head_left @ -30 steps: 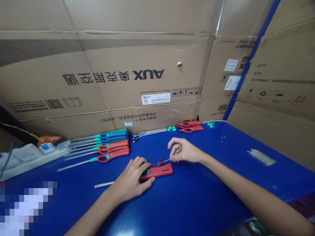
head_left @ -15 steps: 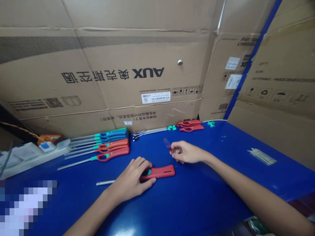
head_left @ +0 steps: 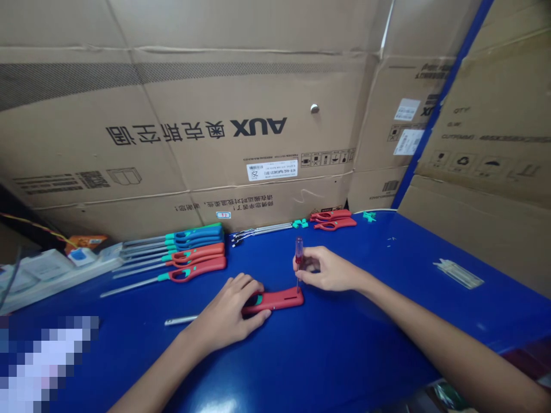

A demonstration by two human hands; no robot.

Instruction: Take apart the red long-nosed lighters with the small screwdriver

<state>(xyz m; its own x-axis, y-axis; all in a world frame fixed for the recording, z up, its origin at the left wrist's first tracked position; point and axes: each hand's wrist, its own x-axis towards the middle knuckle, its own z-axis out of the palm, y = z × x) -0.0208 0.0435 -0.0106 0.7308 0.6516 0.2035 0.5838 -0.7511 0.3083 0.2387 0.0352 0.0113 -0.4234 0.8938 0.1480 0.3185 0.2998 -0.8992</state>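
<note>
Head view | clasping red lighter (head_left: 282, 299), left grip (head_left: 232, 307) | grasping upright screwdriver (head_left: 299, 249), right grip (head_left: 325, 268) | well within bench (head_left: 344, 350) edges

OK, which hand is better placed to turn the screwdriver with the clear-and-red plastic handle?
Probably the right hand: it holds the screwdriver upright, tip down at one end of the red plastic lighter body. The left hand grips the body's other end, seemingly steadying it.

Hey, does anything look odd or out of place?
Tiny pale bits lie strewn on the table, unlike the aligned lighters, and the lettering on the back cardboard is upside down. The red lighter under the left hand shows no damage.
</note>
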